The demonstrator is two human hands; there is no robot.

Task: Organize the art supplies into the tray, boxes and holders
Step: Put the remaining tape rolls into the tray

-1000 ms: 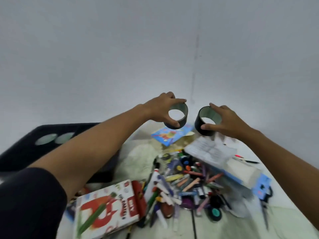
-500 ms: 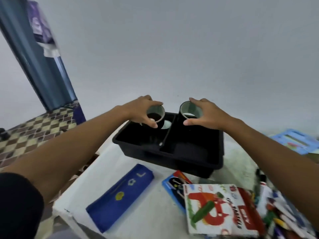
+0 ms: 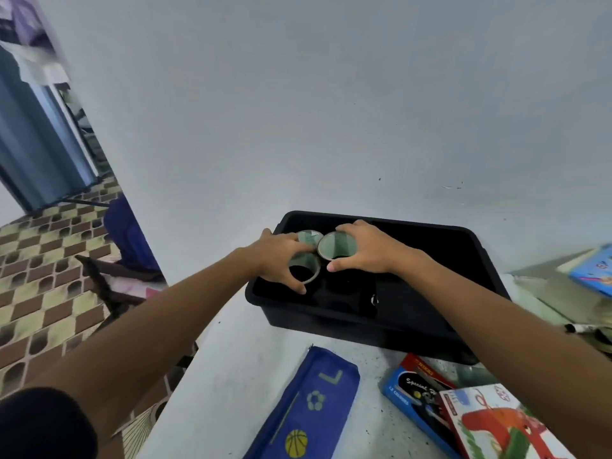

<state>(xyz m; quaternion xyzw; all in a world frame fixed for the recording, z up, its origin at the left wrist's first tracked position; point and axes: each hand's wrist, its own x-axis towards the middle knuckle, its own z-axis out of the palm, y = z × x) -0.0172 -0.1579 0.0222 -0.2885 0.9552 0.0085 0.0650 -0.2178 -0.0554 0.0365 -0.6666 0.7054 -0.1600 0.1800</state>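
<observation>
A black tray stands at the back of the white table. My left hand grips one black round holder by its rim, inside the tray's left part. My right hand grips a second black holder right beside it. A third round holder shows behind them, partly hidden by my fingers. All three have pale green insides. The holders' lower halves are lost in the dark tray.
A blue pencil case lies near the table's front. To its right sit a blue and black colour box and a white and red crayon box. A blue booklet is at the far right. The table's left edge drops to a tiled floor.
The view swung left from the supply pile to the tray. Both hands carried their holders over and lowered them into the tray's left part, closer together.
</observation>
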